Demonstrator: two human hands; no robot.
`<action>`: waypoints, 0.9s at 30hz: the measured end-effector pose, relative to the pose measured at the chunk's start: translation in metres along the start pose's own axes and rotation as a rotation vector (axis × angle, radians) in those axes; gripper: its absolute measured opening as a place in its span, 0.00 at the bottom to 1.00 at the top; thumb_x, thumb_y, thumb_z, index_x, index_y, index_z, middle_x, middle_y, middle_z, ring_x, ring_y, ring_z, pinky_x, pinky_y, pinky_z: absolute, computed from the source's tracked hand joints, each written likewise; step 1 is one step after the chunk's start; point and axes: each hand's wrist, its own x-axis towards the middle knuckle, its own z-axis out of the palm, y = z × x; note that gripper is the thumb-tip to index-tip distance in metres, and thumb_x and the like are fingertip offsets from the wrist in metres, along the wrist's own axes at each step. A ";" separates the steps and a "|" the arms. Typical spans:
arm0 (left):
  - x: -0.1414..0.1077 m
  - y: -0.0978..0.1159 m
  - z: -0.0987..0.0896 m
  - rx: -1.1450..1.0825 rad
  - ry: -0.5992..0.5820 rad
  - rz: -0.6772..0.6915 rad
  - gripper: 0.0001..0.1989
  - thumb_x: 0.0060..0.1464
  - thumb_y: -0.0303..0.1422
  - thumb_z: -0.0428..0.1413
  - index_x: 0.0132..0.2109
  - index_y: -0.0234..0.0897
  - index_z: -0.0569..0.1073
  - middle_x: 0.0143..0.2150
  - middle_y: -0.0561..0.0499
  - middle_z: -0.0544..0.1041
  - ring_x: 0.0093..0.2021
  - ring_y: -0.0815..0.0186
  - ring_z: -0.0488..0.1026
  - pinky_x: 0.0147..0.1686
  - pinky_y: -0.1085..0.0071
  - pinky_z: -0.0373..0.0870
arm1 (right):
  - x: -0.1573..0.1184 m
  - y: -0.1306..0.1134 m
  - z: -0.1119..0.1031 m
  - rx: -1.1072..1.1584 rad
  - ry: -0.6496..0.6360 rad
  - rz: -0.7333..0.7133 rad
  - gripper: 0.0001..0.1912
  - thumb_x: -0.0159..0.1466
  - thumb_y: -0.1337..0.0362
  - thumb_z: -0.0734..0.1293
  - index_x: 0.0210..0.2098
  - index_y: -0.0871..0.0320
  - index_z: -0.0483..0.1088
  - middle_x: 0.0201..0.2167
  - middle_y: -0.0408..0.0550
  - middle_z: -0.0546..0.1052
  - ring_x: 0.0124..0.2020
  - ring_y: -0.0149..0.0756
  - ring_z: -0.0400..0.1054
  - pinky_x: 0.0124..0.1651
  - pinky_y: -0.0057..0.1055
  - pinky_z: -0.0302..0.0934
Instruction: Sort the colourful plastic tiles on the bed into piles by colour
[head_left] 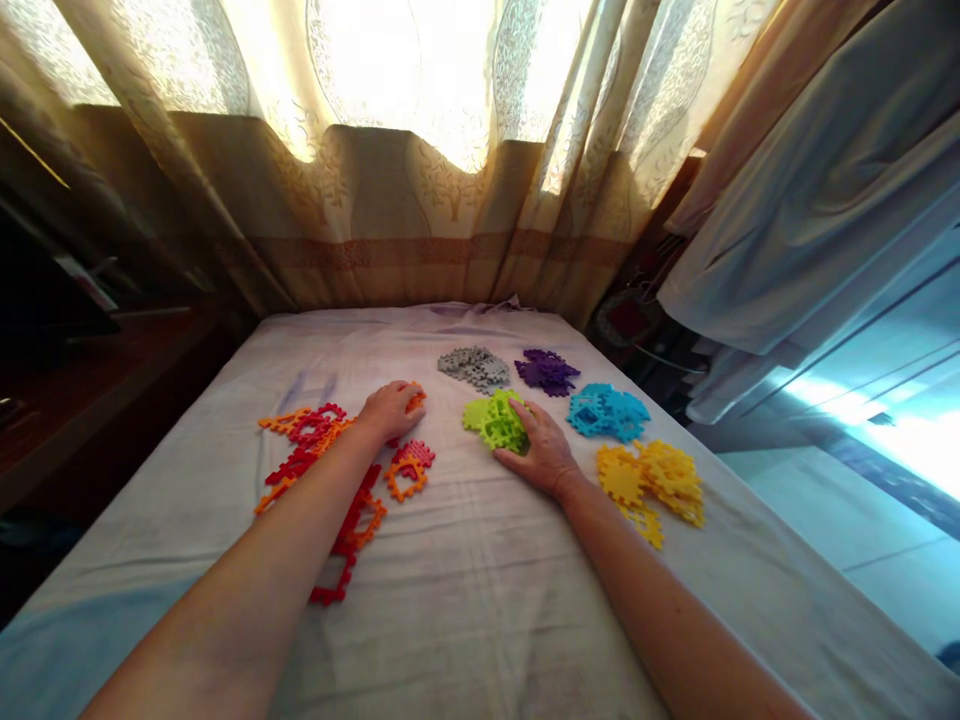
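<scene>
My left hand (391, 410) is closed around an orange interlocking plastic piece (416, 398), part of which sticks out past the fingers. Below and left of that hand lies a mixed spread of red pieces (341, 572) and orange pieces (406, 482), partly hidden by my left forearm. Against the right side of a lime green pile (496, 420) rests my right hand (541, 450), thumb and fingers spread apart at its edge. Whether a piece is under those fingertips is hidden.
Beyond and right of the green pile lie a grey pile (474, 367), a purple pile (547, 371), a blue pile (607, 411) and a yellow pile (667, 480). All sit on a bed with a pale sheet (465, 600). Curtains (420, 220) hang behind; clothes (810, 220) hang right.
</scene>
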 end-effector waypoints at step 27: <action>-0.088 -0.022 0.006 -0.073 0.159 0.018 0.17 0.61 0.45 0.51 0.51 0.45 0.76 0.59 0.46 0.73 0.57 0.55 0.70 0.58 0.58 0.66 | 0.072 -0.066 0.063 0.073 -0.123 -0.136 0.42 0.59 0.55 0.71 0.69 0.57 0.57 0.65 0.64 0.61 0.65 0.53 0.56 0.66 0.50 0.52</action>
